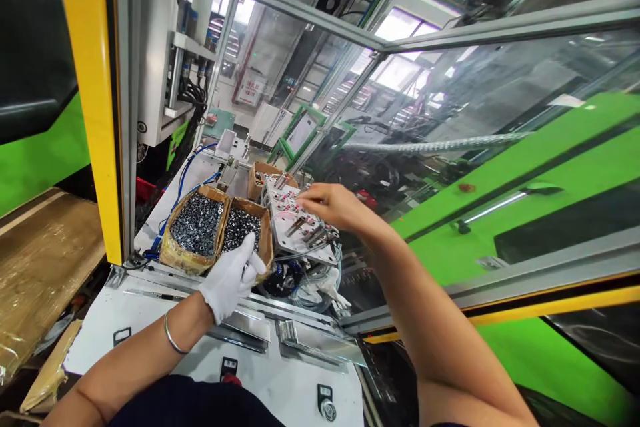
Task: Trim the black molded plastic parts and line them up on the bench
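Note:
My left hand [235, 277], in a white glove, hangs over the near edge of a cardboard box [267, 240] of small dark metal parts [241, 228]. Its fingers are curled in, and whatever they may hold is hidden. My bare right hand [333, 205] reaches over a pale fixture plate [290, 230] fitted with metal pins and small red pieces. Its fingertips are pressed together at the plate's far right side; anything between them is too small to make out.
Left of the first box stands another box [185, 263] full of small metal rings [197, 221]. A third box [257, 173] sits behind. Stacked metal plates [320, 343] lie in front. A clear panel in an aluminium frame [385, 47] rises on the right, with cables [313, 293] below the fixture.

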Demonstrator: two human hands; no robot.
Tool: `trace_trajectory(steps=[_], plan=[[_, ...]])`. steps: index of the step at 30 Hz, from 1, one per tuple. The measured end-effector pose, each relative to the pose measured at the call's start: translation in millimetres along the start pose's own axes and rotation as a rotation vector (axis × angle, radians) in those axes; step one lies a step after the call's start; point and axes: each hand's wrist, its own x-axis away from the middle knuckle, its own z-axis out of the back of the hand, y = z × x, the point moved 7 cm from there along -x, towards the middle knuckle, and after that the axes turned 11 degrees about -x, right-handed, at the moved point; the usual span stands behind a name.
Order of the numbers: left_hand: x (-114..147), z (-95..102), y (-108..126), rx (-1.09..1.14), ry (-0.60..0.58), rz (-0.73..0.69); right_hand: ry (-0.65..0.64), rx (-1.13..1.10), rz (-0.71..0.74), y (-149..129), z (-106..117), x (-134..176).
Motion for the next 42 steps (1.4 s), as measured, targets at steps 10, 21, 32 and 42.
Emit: trace_trajectory(steps=[10,21,32,42], plan=[[-10.0,-6.3,-17.4,-0.091,-0.017,-0.035,-0.278,-0.644,0.42,-102.6,-50.3,39.7],[-17.9,5.2,46.5,-0.93,0.32,-0.647,-0.042,-0.085,-0.205,62.1,-3.4,2.1],[-29.5,12.9,28.1,-1.163,0.24,-0.831,-0.51,-0.458,-0.206,90.9,-54.8,3.6],[24.0,9.6,59.1,-0.984,0.478,-1.11,-0.471,-0.365,-0.203,97.8,-55.4,-1.8]])
